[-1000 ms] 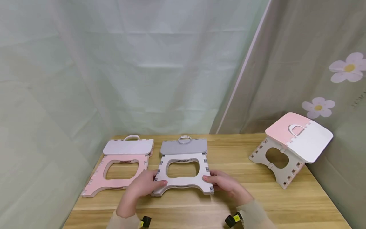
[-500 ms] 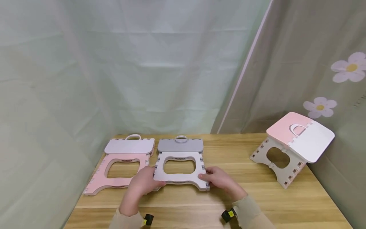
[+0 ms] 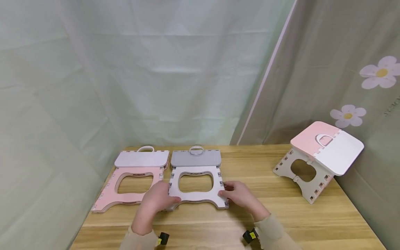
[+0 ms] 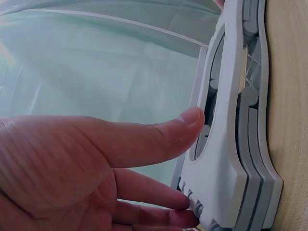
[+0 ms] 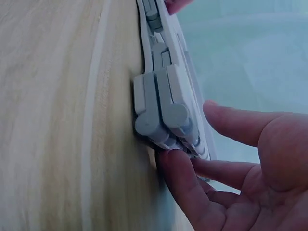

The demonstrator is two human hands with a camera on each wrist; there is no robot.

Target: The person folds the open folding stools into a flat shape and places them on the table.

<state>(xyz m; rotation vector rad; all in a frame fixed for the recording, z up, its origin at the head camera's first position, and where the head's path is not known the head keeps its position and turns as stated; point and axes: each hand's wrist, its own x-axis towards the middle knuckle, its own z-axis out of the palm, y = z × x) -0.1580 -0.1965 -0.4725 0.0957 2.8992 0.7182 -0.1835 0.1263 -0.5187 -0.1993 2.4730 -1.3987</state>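
Our left hand [image 3: 159,197] and right hand [image 3: 240,196] pinch a flat, folded white-and-grey plastic stool [image 3: 196,196] between thumbs and fingers.

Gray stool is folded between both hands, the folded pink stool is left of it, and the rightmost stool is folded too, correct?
Not the last: the head view shows the rightmost stool unfolded, standing on its legs. Otherwise right: the gray stool is folded between left hand and right hand.
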